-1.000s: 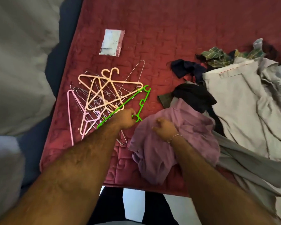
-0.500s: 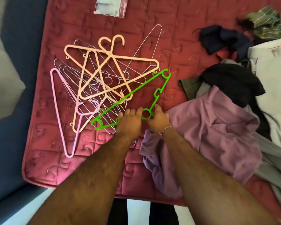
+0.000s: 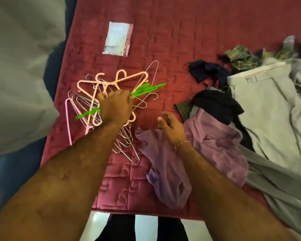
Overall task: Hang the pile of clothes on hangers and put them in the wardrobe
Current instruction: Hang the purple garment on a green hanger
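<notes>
The fingers of the left hand are curled tight round the bright green plastic hanger, which sits blurred and tilted just above the heap of peach plastic and thin wire hangers. The right hand hangs loosely open and holds nothing, hovering between that heap and the crumpled lilac shirt, its wrist over the shirt's near edge. Beyond the shirt, away from the heap, lies the remaining pile of grey, black and checked clothes, all on the quilted maroon bedspread. The step in hand looks like freeing one hanger from the tangle. Next, I judge, the right hand must pick up the lilac shirt and find its collar, so the hanger's shoulders can be threaded in.
</notes>
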Action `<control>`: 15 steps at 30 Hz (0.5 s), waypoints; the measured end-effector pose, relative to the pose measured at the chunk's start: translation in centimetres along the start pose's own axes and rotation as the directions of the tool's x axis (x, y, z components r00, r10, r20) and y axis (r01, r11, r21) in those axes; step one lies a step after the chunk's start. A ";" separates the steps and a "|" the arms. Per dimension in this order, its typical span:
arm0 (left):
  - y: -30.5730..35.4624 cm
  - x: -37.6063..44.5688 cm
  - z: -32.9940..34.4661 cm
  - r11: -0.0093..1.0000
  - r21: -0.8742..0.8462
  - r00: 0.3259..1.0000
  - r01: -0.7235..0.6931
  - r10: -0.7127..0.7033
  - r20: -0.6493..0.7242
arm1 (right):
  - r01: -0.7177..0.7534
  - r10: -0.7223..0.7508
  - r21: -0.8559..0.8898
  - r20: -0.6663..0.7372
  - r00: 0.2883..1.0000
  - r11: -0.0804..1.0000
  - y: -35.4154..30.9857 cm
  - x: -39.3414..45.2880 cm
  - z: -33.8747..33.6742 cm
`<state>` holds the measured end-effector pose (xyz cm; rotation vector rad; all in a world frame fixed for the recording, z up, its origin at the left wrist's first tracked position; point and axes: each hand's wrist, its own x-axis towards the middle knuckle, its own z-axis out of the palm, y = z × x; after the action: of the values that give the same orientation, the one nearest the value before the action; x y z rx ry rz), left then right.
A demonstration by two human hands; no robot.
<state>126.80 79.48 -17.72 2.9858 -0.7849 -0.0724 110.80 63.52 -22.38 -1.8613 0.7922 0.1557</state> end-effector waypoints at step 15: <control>19.9 -0.9 -0.1 0.898 -0.196 0.894 -0.394 0.424 0.145 | -0.436 0.368 -0.440 -0.236 0.899 0.785 18.4 -5.4 -16.9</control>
<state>116.27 62.67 -16.36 2.6214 -1.3430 -0.3787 91.61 47.23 -26.98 -2.1570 1.3463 0.5480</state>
